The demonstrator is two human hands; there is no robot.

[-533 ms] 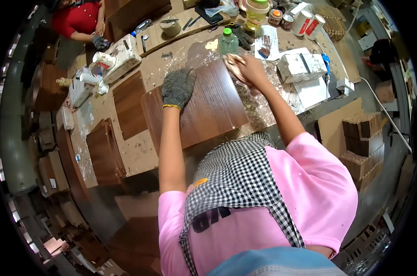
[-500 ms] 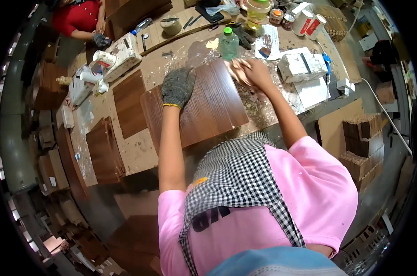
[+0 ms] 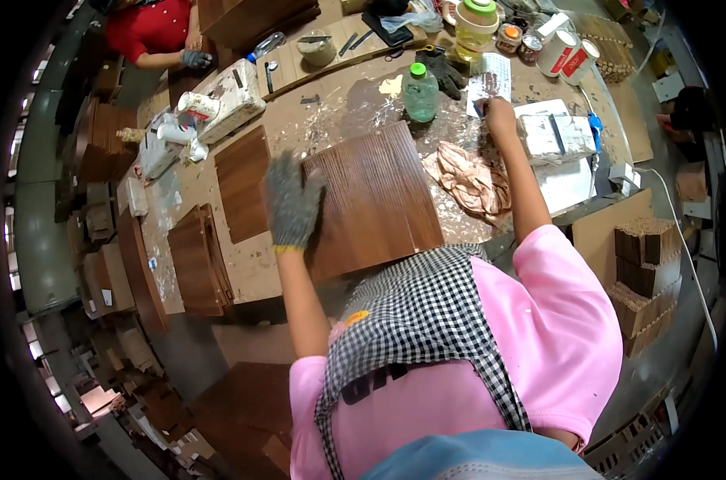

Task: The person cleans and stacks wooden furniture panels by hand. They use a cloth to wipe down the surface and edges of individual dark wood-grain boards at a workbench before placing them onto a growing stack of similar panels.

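My left hand (image 3: 292, 204), in a grey knit glove with a yellow cuff, is at the left edge of a brown wood-grain panel (image 3: 371, 204). Its thumb stands apart from the fingers, and the hand is slightly blurred. My bare right hand (image 3: 500, 118) is closed at the lower part of a printed paper sheet (image 3: 491, 74). A small dark and blue piece shows at its fingertips, its kind unclear. A crumpled pinkish-beige cloth (image 3: 471, 180) lies to the right of the panel, touched by neither hand.
A green-capped bottle (image 3: 420, 94) stands beyond the panel, near a dark glove (image 3: 443, 72) and a jar of yellow liquid (image 3: 476, 32). White cans (image 3: 556, 53) are at the far right. More brown panels (image 3: 243, 184) lie left. A person in red (image 3: 151, 32) works at the far left.
My right hand has let go of the cloth, now lying beside the panel, and moved right to the paper sheet. My left hand has slid from the panel's top to its left edge.
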